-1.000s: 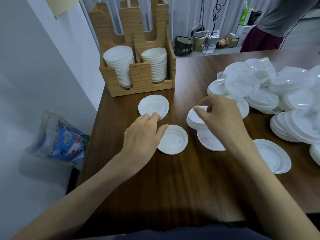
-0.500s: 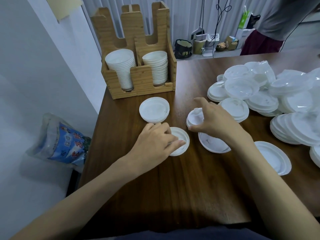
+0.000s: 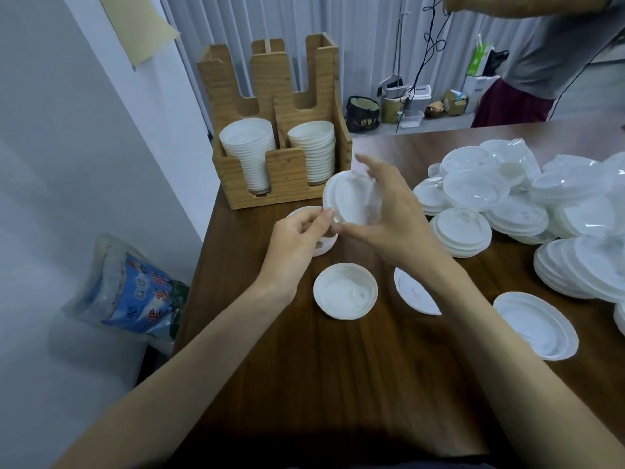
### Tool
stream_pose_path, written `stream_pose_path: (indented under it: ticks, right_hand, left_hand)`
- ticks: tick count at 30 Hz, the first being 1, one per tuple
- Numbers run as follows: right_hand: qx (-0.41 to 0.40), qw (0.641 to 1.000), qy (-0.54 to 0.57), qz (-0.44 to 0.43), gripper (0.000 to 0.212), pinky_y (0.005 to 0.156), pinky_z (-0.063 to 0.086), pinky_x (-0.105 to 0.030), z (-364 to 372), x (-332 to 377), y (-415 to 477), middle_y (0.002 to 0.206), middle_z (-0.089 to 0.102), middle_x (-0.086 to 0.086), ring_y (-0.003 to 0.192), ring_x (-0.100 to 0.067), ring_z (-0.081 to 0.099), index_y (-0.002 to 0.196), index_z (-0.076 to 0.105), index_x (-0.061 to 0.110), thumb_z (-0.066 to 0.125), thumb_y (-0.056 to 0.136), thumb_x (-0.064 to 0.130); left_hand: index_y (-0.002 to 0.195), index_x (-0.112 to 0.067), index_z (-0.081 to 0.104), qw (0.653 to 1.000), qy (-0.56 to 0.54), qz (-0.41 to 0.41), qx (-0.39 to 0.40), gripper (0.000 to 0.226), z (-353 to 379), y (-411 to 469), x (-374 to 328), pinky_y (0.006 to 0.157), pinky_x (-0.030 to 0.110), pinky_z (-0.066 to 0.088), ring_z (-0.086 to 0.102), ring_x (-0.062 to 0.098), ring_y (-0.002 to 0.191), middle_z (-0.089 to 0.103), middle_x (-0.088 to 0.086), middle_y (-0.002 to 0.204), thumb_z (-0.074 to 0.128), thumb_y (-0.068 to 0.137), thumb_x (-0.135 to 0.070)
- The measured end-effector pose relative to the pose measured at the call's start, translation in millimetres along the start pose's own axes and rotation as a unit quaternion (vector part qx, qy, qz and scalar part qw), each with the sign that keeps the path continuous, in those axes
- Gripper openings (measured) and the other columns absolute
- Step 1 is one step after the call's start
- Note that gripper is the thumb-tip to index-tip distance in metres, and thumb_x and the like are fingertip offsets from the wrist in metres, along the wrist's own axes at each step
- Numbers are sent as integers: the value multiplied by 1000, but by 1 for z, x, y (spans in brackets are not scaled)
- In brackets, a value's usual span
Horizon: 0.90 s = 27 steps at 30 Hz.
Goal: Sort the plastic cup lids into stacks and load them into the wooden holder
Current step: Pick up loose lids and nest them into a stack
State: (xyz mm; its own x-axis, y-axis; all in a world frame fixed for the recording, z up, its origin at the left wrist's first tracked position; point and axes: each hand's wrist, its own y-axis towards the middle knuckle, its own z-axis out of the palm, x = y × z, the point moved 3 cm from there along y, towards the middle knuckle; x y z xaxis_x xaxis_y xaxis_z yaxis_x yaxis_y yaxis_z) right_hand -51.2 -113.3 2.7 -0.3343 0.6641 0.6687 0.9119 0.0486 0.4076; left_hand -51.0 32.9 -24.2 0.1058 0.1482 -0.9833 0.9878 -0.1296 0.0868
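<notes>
- White round plastic lid, thin and moulded. I judge it very light, springy rather than stiff, and slick. A squeeze across the face would likely buckle it, so the rim is the place to take hold.
- Right hand holds that lid raised and tilted above the dark wooden surface, thumb at the lower rim and fingers reaching over the upper edge. Blur hides the exact contact from me.
- Left hand, fingers curled, pinches the same lid at its lower-left rim, so both hands meet on it.
- Below the left hand sits a small stack of white lids, partly hidden by it.
- Light wooden holder stands just behind the held lid, with a stack of lids in each front compartment.
- One upturned white lid lies between the wrists. The heap of loose white lids is beyond the right hand, apart from both hands.
</notes>
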Motion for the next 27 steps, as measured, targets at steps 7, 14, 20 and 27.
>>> stream_pose_path:
  ticks: [7,14,20,27]
  right_hand:
    - [66,996,54,-17,102,98,25,-3,24,5,7,145,38,-1,131,-7,34,150,17,23,82,71,22]
    - [133,984,51,105,77,101,40,-28,34,-18,13,142,47,-9,132,-21,44,151,16,21,59,90,2]
    - [165,975,62,137,77,96,37,-23,38,-25,11,139,51,-8,130,-23,46,152,10,22,45,91,-9]
    - [175,973,51,142,80,105,38,-33,43,-29,11,147,44,-7,135,-24,41,153,7,23,48,91,-8]
  left_hand:
    - [116,-17,64,992,-117,13,-38,24,-18,9,1,88,29,52,63,10,105,70,-4,107,53,95,-18]
    - [128,-14,57,968,225,110,-6,34,-33,15,15,96,11,39,49,4,120,59,-3,128,55,95,-18]
    - [129,-12,57,899,385,204,36,33,-26,17,32,110,24,25,49,15,126,56,2,132,52,96,-10]
    - [122,-9,63,864,435,246,61,30,-25,19,36,109,28,23,52,16,124,61,5,127,53,94,-4]
